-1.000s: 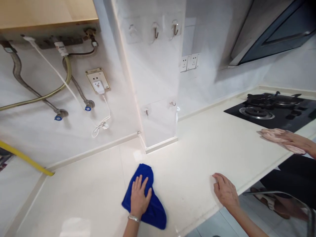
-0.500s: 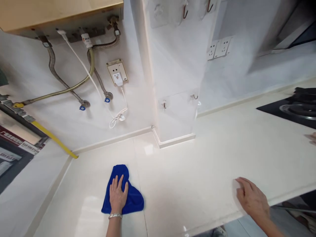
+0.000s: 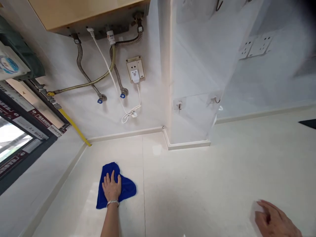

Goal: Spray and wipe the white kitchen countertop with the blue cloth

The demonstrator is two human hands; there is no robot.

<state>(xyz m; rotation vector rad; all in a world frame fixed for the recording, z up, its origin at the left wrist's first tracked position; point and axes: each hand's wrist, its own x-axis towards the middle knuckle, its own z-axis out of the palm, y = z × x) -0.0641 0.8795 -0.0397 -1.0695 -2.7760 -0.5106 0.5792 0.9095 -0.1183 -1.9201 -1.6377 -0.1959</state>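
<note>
My left hand (image 3: 111, 189) lies flat with fingers spread on a blue cloth (image 3: 128, 187), pressing it against the pale countertop (image 3: 197, 184). The cloth is folded unevenly, and part of it sticks out to the right of the hand. A bracelet circles my left wrist. At the lower right, my right hand (image 3: 276, 219) is over the countertop with its fingers loosely curled in. No object shows in it. The bottom edge of the picture cuts off part of that hand.
A wall corner (image 3: 190, 143) juts onto the counter. A yellow pipe (image 3: 76, 128) meets the counter at the back left. Above hang a water heater (image 3: 86, 13), hoses and a plugged-in cord (image 3: 134, 77). A dark corner of a stove (image 3: 308, 123) shows at right.
The view has swung left, so the wall fittings appear further right. My left hand and the cloth have shifted slightly left and up in the picture; my right hand appears lower and further right.
</note>
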